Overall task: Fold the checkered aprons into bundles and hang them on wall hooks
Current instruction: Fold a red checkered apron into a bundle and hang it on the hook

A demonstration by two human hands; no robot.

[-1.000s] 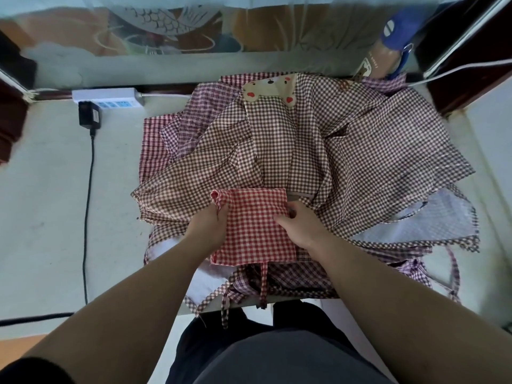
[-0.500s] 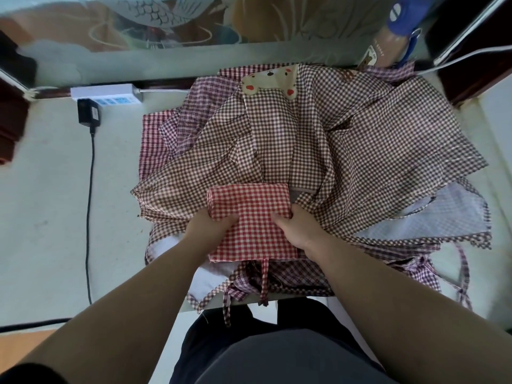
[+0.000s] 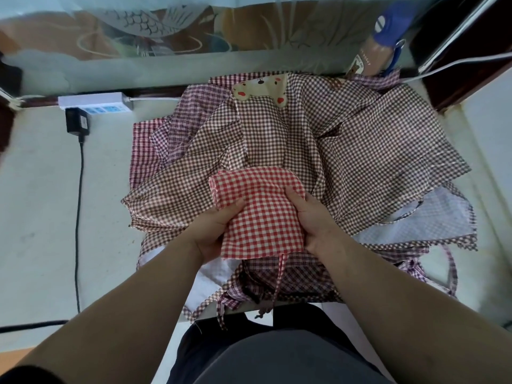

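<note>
Upper left of frame: white power strip (image 3: pixel 95 102) on the desk (image 3: pixel 50 206), black adapter (image 3: pixel 77 121) plugged in, its cable (image 3: pixel 79 217) running down toward the lower left, well apart from the cloth. Centre: your left hand (image 3: pixel 212 231) grips the left edge of the red apron (image 3: pixel 257 214), thumb on top, the other fingers tucked under out of sight. The red apron is already folded down to a narrow packet, lying on top of the brown aprons (image 3: pixel 360 162) at the near-centre of the desk. Its long axis runs from bottom-centre up toward the top of the frame, leaning a little left. The rounded folded end points away from you, and the near edge trails a tie (image 3: pixel 278 278) down over the desk edge. Your right hand (image 3: pixel 314 221) clamps the right edge the same way, closed round the cloth. Step in hand, as I read it: tightening the fold into a bundle. The next move probably calls for rolling or doubling it once more along that axis, then securing it with the tie so there is something to hang. No wall hooks in view. Further right: the brown aprons spread unfolded, bear patch (image 3: pixel 260 90) at the top, and a pale apron (image 3: pixel 432 217) sticking out at the right edge. Those are left to do.
</note>
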